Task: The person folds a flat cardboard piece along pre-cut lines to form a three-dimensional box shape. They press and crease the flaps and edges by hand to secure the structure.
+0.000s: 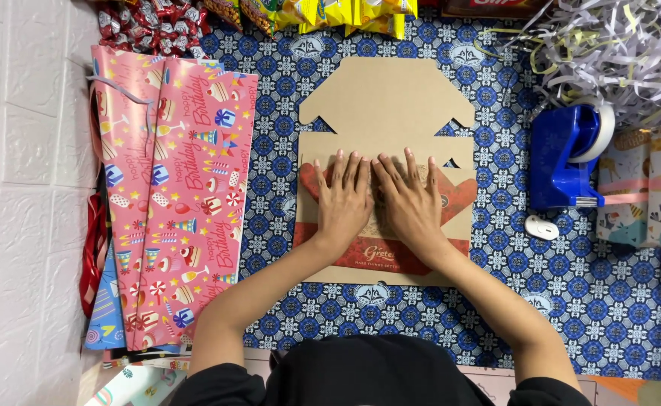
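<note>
A flat brown cardboard box blank with red printed panels lies in the middle of a blue patterned cloth. My left hand and my right hand rest side by side on it, palms down, fingers spread and pointing away from me. Both press on a folded red flap near the blank's middle. Neither hand grips anything.
Pink birthday wrapping paper lies folded at the left, over other patterned sheets. A blue tape dispenser and a small white object sit to the right, with shredded paper behind. Snack packets line the far edge.
</note>
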